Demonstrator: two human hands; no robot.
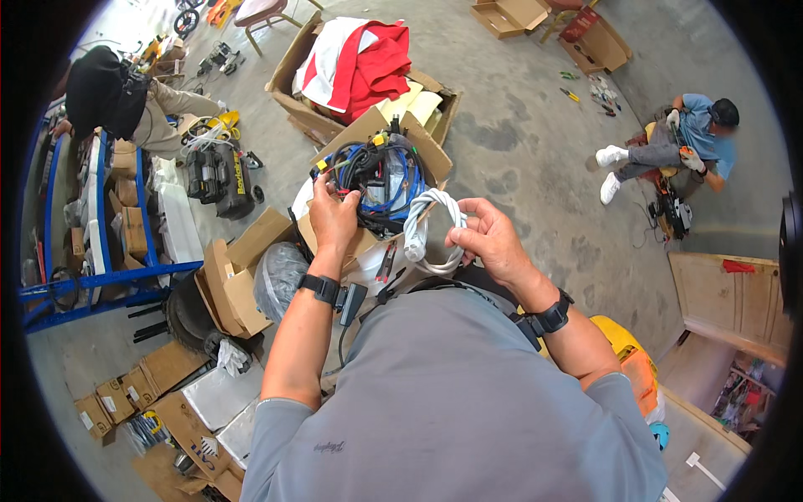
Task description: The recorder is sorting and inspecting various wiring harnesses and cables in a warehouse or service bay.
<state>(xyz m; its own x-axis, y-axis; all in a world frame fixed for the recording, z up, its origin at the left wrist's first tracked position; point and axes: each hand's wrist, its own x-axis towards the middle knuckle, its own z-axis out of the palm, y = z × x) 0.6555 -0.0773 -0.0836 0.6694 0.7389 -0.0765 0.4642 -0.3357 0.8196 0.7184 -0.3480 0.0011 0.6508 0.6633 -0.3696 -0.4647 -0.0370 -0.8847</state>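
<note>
A coiled white cable [434, 233] with a plug is held in my right hand [492, 241], thumb and fingers closed on its right side. My left hand [335, 210] is at the left edge of an open cardboard box [433, 145] filled with tangled black and blue cables [376, 182], some bearing yellow tags. Its fingers touch the cables near the rim, and whether they grip one is unclear. Red-and-black handled pliers or a similar tool [387, 262] lie just below the box.
A larger cardboard box [290, 81] with red and white cloth [370, 69] stands beyond. Blue shelving [113, 276], an air compressor [232, 182] and another open box [226, 288] are at left. One person bends over the shelving; another sits at right. A wooden cabinet [728, 295] stands lower right.
</note>
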